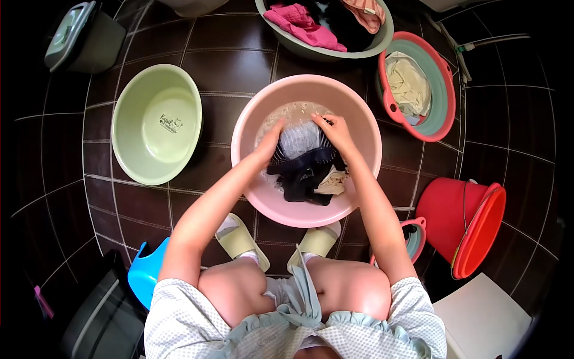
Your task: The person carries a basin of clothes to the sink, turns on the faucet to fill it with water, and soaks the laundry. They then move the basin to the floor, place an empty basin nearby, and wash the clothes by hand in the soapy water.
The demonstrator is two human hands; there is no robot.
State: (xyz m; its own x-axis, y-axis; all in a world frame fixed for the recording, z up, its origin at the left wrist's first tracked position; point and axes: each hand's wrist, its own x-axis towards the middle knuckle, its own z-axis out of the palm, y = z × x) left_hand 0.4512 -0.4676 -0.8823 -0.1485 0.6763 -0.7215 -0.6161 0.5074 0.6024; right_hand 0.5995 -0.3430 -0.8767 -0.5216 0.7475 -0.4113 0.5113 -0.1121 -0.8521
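Note:
A pink basin (366, 179) of soapy water stands on the floor before me. Inside it lies a wet grey garment with a dark navy band (301, 143), and both my hands are on it. My left hand (270, 142) grips its left side, fingers partly hidden by the cloth and suds. At the upper right edge, the fingers of my right hand (336, 131) are closed on the same garment. Black cloth (302, 184) and a cream cloth (332, 181) lie bunched in the near part of the basin.
A green basin (156, 149) sits to the left. Behind are a grey basin of clothes (308, 52) and a red-rimmed basin (443, 113) with cream cloth. A red bucket (451, 215) stands on the right, a blue plastic item (146, 269) at lower left.

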